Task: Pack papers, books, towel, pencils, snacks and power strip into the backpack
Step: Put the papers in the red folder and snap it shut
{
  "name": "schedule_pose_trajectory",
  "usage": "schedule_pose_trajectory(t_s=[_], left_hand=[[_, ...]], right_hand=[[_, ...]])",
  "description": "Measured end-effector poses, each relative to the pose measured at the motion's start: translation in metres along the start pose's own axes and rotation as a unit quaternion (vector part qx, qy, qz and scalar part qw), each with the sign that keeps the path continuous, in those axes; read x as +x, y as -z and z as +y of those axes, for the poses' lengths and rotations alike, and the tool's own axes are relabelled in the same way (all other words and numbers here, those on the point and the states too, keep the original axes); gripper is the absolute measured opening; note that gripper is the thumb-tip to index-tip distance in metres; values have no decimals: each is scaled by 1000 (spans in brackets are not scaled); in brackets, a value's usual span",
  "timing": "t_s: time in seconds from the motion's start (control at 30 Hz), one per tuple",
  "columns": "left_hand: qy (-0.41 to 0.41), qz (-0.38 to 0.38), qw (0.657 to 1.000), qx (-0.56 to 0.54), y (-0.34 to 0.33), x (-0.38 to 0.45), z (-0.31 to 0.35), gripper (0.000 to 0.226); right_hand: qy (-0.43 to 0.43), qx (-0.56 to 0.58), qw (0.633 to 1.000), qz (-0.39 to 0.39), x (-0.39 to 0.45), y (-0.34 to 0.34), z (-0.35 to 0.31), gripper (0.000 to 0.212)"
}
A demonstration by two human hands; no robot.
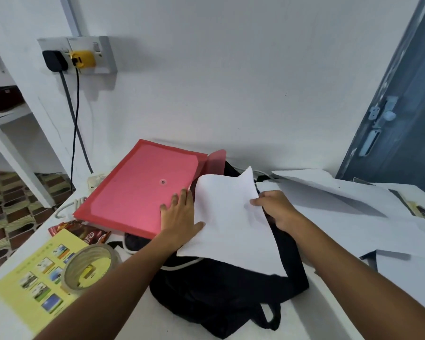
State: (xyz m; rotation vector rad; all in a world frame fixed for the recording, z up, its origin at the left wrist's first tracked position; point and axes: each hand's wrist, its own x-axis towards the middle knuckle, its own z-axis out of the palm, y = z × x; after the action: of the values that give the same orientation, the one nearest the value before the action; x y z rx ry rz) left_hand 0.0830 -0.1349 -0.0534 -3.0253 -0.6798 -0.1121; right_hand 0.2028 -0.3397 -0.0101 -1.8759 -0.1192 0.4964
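Head view: looking down on a white counter [390, 227] against a white wall, contents listed left to right.
Yellow printed booklet [35, 278]: thin, flat, light; lying at the counter's left edge beneath a clear roll of tape [91, 266]; best lifted by a long edge once the roll is off.
Red foil snack packet [84, 233]: light, crinkly, slippery, probably crushable; just beyond the booklet, calling for a gentle pinch at a sealed end.
White power strip [95, 181]: rigid, likely the heaviest piece; half hidden behind the folder, cord trailing; to be taken round the body, not by the cord.
Red translucent plastic folder [142, 187]: semi-stiff, slick, flap open toward the bag; propped partly on the backpack.
Left hand [179, 217]: grip apart, fingers flat, pressing the folder's near right corner.
White paper sheets [231, 224]: light, floppy, easily creased, resting on the backpack, right of the folder's mouth; support under both edges advisable.
Right hand [277, 209]: grip clamped on the sheets' right edge, thumb on top.
Black fabric backpack [219, 290]: soft, slumping, centre of the counter, opening not visible.
More white sheets [329, 192]: loose, scattered at right.
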Motion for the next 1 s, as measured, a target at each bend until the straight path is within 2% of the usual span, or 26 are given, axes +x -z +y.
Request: schedule_pose_trajectory(t_s=[0.03, 0.1, 0.2, 0.43, 0.77, 0.9, 0.97, 1.0], left_hand=[[-1, 4, 1000, -5, 0, -1, 0, 99], [-8, 9, 1000, -18, 3, -2, -1, 101], [-18, 8, 999, -27, 8, -6, -2, 106], [-48, -2, 996, -78, 19, -12, -9, 109], [-73, 5, 990, -121, 29, -20, -20, 96], [-75, -10, 988, -134, 28, -18, -27, 94], [-77, -15, 988, -131, 29, -18, -27, 93], [-79, -14, 989, -127, 29, -18, -26, 92]], right_hand=[[23, -34, 999, -2, 2, -1, -1, 19], [81, -107, 990, 38, 6, -3, -6, 15], [134, -160, 976, 65, 8, -3, -23, 18], [161, -202, 961, 104, 22, -1, -56, 35], [95, -39, 988, 115, 32, 5, -51, 37], [103, -31, 987, 123, 34, 3, -41, 33], [88, -19, 993, 73, 29, 1, -40, 21], [75, -1, 997, 16, 25, -1, -39, 13]])
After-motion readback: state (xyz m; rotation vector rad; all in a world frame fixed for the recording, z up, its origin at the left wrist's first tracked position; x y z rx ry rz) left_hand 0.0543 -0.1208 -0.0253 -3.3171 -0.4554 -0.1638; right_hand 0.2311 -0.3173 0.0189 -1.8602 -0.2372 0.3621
